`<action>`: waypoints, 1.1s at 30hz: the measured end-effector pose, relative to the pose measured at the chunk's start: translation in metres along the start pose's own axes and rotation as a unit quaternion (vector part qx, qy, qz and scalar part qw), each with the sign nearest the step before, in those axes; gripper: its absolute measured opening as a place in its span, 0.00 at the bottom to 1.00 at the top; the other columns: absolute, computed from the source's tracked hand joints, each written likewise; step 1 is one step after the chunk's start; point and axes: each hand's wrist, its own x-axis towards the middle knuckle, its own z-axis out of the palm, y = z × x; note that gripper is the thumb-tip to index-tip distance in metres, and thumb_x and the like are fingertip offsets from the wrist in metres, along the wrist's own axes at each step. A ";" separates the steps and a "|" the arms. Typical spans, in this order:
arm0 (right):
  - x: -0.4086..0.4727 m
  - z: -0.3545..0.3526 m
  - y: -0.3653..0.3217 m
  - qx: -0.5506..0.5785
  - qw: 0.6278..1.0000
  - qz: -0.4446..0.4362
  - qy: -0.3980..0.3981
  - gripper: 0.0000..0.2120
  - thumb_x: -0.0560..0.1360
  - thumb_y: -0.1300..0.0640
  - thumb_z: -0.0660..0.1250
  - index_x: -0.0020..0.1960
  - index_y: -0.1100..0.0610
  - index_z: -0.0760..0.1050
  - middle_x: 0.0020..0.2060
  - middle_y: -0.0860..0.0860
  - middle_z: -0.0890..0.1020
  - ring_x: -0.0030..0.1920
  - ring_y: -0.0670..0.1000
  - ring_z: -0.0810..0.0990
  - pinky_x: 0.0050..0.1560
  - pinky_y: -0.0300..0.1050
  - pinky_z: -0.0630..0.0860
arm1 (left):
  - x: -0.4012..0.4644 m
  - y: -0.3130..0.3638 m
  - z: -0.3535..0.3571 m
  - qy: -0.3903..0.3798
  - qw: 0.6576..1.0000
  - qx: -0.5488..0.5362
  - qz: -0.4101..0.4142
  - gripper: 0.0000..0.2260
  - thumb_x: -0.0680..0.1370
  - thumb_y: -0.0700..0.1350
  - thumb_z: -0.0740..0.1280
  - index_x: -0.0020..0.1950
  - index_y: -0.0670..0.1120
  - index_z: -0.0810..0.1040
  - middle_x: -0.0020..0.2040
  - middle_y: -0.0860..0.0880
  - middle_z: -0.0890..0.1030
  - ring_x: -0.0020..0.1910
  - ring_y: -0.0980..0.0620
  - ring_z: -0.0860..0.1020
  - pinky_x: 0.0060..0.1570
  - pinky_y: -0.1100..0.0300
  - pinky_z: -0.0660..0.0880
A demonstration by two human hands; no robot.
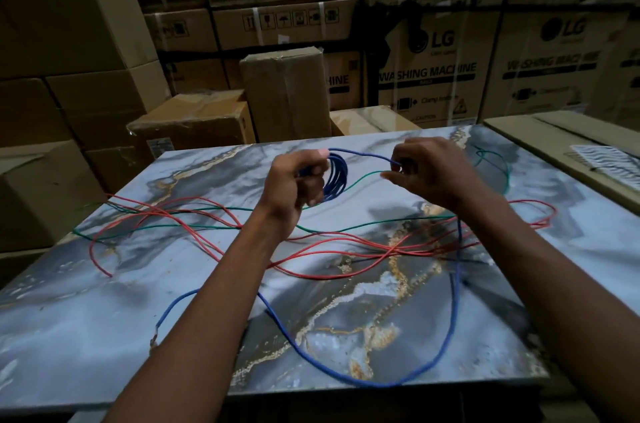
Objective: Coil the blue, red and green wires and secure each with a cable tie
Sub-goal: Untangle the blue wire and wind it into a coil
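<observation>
A person's two bare arms reach forward over a marble-patterned table, seen from a head-worn camera. The left hand is raised above the table, its fingers curled round a small bundle of blue loops, the blue coil. The right hand is level with it and near, pinching the blue wire between thumb and fingertips where one strand bridges from the coil. From that pinch the rest of the blue wire drops to the table and sweeps in a wide loose curve along the near edge, ending at the left. The red wire and the green wire lie uncoiled and tangled across the middle of the table. No cable tie is visible. Stacked cardboard boxes fill the background.

The wire looks light, thin and springy, so loops would likely spread if the hold slackens. A sensible hold is across all loops at one point, with the other hand feeding the free length.
</observation>
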 end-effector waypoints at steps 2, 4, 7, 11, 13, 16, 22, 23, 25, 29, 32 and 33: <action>0.001 0.005 0.003 0.003 1.000 0.018 0.009 0.10 0.71 0.51 0.80 0.41 0.55 0.81 0.35 0.46 0.75 0.34 0.51 0.74 0.35 0.45 0.74 | 0.000 0.000 -0.001 0.008 0.999 -0.045 -0.009 0.18 0.79 0.44 0.61 0.29 0.48 0.66 0.21 0.54 0.56 0.22 0.55 0.51 0.26 0.59 0.52; 0.002 0.006 0.006 0.014 0.999 0.048 0.018 0.16 0.69 0.49 0.81 0.50 0.55 0.81 0.44 0.50 0.79 0.42 0.54 0.79 0.40 0.50 0.78 | 0.001 0.001 -0.003 0.024 0.995 -0.094 -0.011 0.18 0.80 0.43 0.60 0.29 0.48 0.66 0.21 0.54 0.55 0.20 0.56 0.52 0.22 0.62 0.54; -0.001 0.011 0.010 -0.002 0.997 0.076 -0.024 0.33 0.69 0.50 0.81 0.69 0.54 0.72 0.60 0.57 0.77 0.55 0.60 0.80 0.50 0.55 0.80 | 0.006 0.003 -0.009 0.065 0.991 -0.120 0.003 0.18 0.80 0.43 0.60 0.29 0.48 0.66 0.20 0.54 0.55 0.19 0.56 0.53 0.21 0.62 0.54; 0.002 0.019 0.006 -0.099 0.989 0.106 -0.006 0.36 0.71 0.52 0.76 0.75 0.57 0.67 0.63 0.62 0.74 0.61 0.64 0.74 0.61 0.57 0.73 | 0.008 -0.003 -0.011 0.093 0.994 -0.058 0.009 0.16 0.79 0.42 0.63 0.31 0.47 0.66 0.20 0.54 0.57 0.19 0.56 0.53 0.23 0.61 0.55; 0.005 0.022 -0.003 -0.114 0.982 0.145 -0.046 0.34 0.72 0.58 0.71 0.77 0.58 0.65 0.63 0.61 0.75 0.62 0.63 0.73 0.62 0.57 0.71 | 0.009 -0.008 -0.008 0.088 0.996 -0.020 -0.004 0.16 0.79 0.43 0.64 0.31 0.46 0.67 0.21 0.54 0.57 0.22 0.54 0.53 0.26 0.58 0.54; 0.000 0.028 -0.022 0.048 0.979 0.143 -0.135 0.32 0.73 0.58 0.59 0.78 0.55 0.63 0.53 0.56 0.84 0.54 0.60 0.77 0.52 0.56 0.77 | 0.010 -0.016 -0.002 0.074 0.997 0.019 -0.016 0.16 0.79 0.44 0.65 0.31 0.46 0.68 0.22 0.52 0.57 0.24 0.51 0.52 0.28 0.57 0.54; 0.009 0.014 -0.068 0.339 0.918 0.204 0.029 0.19 0.77 0.51 0.54 0.59 0.54 0.80 0.46 0.49 0.85 0.50 0.47 0.81 0.51 0.47 0.77 | 0.010 -0.016 0.001 0.124 0.992 0.023 -0.016 0.14 0.79 0.44 0.67 0.33 0.43 0.73 0.21 0.52 0.60 0.22 0.53 0.55 0.28 0.57 0.54; 0.013 0.012 -0.073 0.388 0.893 0.225 0.021 0.18 0.78 0.49 0.56 0.59 0.53 0.79 0.46 0.48 0.85 0.50 0.46 0.82 0.54 0.48 0.78 | 0.010 -0.015 0.001 0.131 0.991 0.004 -0.014 0.14 0.79 0.44 0.67 0.33 0.43 0.73 0.21 0.52 0.60 0.22 0.53 0.55 0.28 0.58 0.55; 0.013 0.011 -0.077 0.445 0.863 0.237 -0.029 0.18 0.79 0.44 0.61 0.62 0.53 0.77 0.45 0.50 0.86 0.50 0.48 0.85 0.58 0.54 0.80 | 0.012 -0.012 -0.002 0.133 0.990 -0.047 -0.004 0.14 0.80 0.43 0.65 0.34 0.44 0.73 0.20 0.53 0.60 0.20 0.54 0.55 0.24 0.60 0.56; 0.002 0.014 -0.074 0.335 0.916 0.167 -0.145 0.21 0.73 0.45 0.77 0.62 0.50 0.76 0.38 0.49 0.85 0.38 0.45 0.83 0.44 0.50 0.80 | 0.012 -0.004 -0.008 0.128 0.979 -0.155 0.018 0.14 0.82 0.43 0.62 0.36 0.45 0.70 0.20 0.55 0.58 0.19 0.57 0.55 0.21 0.64 0.58; 0.001 0.010 -0.074 0.301 0.925 0.138 -0.189 0.21 0.71 0.39 0.77 0.58 0.49 0.80 0.42 0.49 0.84 0.39 0.47 0.83 0.45 0.49 0.82 | 0.013 -0.002 -0.013 0.145 0.971 -0.187 0.028 0.14 0.82 0.43 0.62 0.36 0.46 0.70 0.20 0.55 0.58 0.19 0.57 0.56 0.21 0.64 0.58; 0.002 0.005 -0.075 0.342 0.904 0.151 -0.205 0.21 0.73 0.37 0.73 0.55 0.51 0.82 0.43 0.51 0.85 0.39 0.48 0.83 0.43 0.49 0.81 | 0.014 -0.001 -0.015 0.155 0.968 -0.195 0.030 0.14 0.81 0.43 0.62 0.36 0.46 0.70 0.20 0.55 0.58 0.19 0.57 0.55 0.21 0.64 0.58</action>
